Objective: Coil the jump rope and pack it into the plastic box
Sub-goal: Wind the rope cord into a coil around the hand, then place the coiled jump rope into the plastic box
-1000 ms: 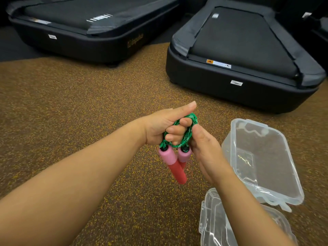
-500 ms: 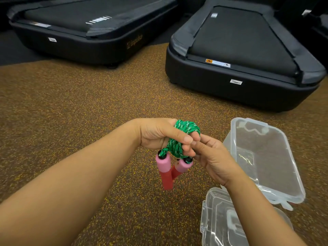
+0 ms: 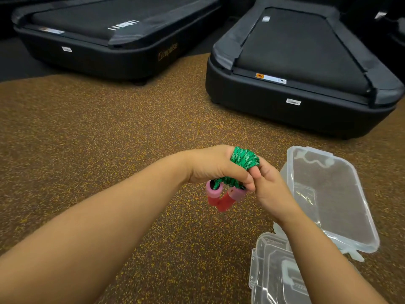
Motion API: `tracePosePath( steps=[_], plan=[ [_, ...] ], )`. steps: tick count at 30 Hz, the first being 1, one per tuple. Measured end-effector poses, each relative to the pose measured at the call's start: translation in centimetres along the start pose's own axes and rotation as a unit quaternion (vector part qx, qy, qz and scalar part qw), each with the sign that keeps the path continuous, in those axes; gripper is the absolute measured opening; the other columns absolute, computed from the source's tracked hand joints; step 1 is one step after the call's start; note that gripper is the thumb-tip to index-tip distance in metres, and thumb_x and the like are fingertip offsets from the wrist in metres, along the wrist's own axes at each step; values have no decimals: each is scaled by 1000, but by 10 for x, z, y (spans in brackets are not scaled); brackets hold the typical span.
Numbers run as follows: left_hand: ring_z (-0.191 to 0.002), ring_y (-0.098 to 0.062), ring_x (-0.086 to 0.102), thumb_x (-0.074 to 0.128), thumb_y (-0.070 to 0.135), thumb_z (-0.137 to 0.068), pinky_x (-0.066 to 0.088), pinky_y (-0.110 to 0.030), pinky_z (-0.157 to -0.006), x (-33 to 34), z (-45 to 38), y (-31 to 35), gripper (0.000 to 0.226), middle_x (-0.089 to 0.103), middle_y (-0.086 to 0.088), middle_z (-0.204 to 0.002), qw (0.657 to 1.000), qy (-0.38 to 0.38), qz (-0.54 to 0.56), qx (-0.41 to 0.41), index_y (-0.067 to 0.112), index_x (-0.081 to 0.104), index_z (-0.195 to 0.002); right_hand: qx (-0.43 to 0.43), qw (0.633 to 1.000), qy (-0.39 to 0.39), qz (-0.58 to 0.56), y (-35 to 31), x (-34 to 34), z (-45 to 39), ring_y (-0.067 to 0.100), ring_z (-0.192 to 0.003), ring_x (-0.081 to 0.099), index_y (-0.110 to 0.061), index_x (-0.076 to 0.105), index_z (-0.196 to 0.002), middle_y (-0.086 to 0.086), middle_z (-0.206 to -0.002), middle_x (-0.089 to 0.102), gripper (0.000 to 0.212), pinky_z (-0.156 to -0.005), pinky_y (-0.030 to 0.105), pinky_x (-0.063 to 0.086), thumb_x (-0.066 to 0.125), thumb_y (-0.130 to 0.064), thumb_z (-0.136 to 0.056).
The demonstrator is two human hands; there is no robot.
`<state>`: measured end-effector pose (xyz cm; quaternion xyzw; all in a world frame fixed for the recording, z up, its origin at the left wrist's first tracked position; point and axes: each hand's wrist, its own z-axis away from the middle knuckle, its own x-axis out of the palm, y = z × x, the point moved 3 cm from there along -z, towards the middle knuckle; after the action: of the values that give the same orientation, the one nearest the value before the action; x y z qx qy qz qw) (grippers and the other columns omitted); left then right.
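Head view, the only 1 available. I find the left hand point(image 3: 215, 166) closed around the jump rope point(image 3: 244, 160), whose green cord is bunched into a tight coil at the fingertips. I judge the fist is kept tight so the turns cannot spring loose. The right hand point(image 3: 268, 189) meets it from the near side, fingers bent and pinching at the coil's lower edge; whether it grips a loose end or only steadies the bundle I cannot tell. The 2 handles point(image 3: 223, 197), pink at the top and red below, hang crossed beneath the left hand, clear of the floor point(image 3: 109, 139), which I take as the reason the bundle is held up in the air.

The plastic box point(image 3: 328, 194) lies open on the floor just right of the hands, mouth facing up and nothing visible in it. I judge it was set there for a short carry. Its clear lid point(image 3: 278, 275) lies beside it, nearer me, partly hidden by the right forearm. Packing is not yet done. 2 treadmills point(image 3: 295, 69) stand beyond, well apart from the work.
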<state>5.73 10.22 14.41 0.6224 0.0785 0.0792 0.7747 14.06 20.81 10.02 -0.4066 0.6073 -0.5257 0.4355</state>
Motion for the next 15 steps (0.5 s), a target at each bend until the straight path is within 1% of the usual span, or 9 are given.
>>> tracePosePath(
  steps=[2,4,5,7,8,10,12,14,15],
  plan=[
    [-73,-14,68,56,-10,-81,55,-26,-78,-2,2,0,21,72,-5,-74,998,-9,64,2,6,69,-82,8,1000,-18,-20,-2,0,0,12,-100,61,-17,61,-113,0,-104,68,75,-90,30,49,62,-74,-64],
    [-72,-13,70,53,-10,-83,56,-25,-76,-4,4,0,23,73,-5,-74,993,-24,112,3,6,69,-83,28,998,-34,-53,-2,0,0,15,-106,61,-14,59,-118,8,-112,66,71,-94,33,48,63,-66,-71],
    [-71,-13,70,53,-11,-83,57,-24,-75,-4,5,0,24,73,-6,-73,993,-21,118,5,6,69,-82,29,997,-37,-57,-3,0,0,16,-107,61,-13,59,-119,10,-114,66,59,-94,34,48,61,-56,-79],
    [-70,-13,70,55,-13,-82,56,-24,-73,-4,3,0,24,73,-7,-73,993,7,120,15,6,70,-81,16,1000,-13,-20,-6,0,0,16,-106,62,-14,60,-116,6,-111,67,27,-92,35,48,51,-29,-95],
    [-69,-14,70,57,-12,-80,57,-24,-74,-3,1,0,22,73,-7,-73,992,24,125,20,6,70,-81,7,1000,3,3,-6,0,-2,14,-104,62,-17,60,-114,3,-108,67,21,-92,35,48,47,-22,-98],
    [-68,-15,69,60,-10,-77,56,-26,-76,-3,-2,-1,19,72,-9,-72,988,49,142,26,6,70,-82,7,1000,18,18,-5,0,-5,14,-101,60,-21,61,-110,2,-104,67,19,-93,40,48,47,-24,-98],
    [-66,-14,68,58,-10,-78,57,-24,-72,-5,-3,-2,19,71,-9,-70,986,57,153,25,6,69,-82,20,1000,13,14,-4,1,-7,16,-102,60,-21,62,-110,4,-106,67,20,-95,43,47,47,-26,-97],
    [-64,-13,68,54,-12,-80,55,-22,-67,-8,-1,-3,22,71,-8,-68,988,53,142,24,5,67,-82,30,999,0,18,-6,1,-8,17,-104,60,-19,61,-114,7,-110,66,22,-94,41,49,46,-23,-99],
    [-64,-13,68,54,-13,-81,54,-22,-67,-9,0,-4,22,71,-7,-68,990,51,128,25,5,67,-82,31,999,-7,30,-8,1,-8,16,-103,61,-19,60,-114,8,-110,66,22,-90,36,51,45,-22,-99]
  ],
)
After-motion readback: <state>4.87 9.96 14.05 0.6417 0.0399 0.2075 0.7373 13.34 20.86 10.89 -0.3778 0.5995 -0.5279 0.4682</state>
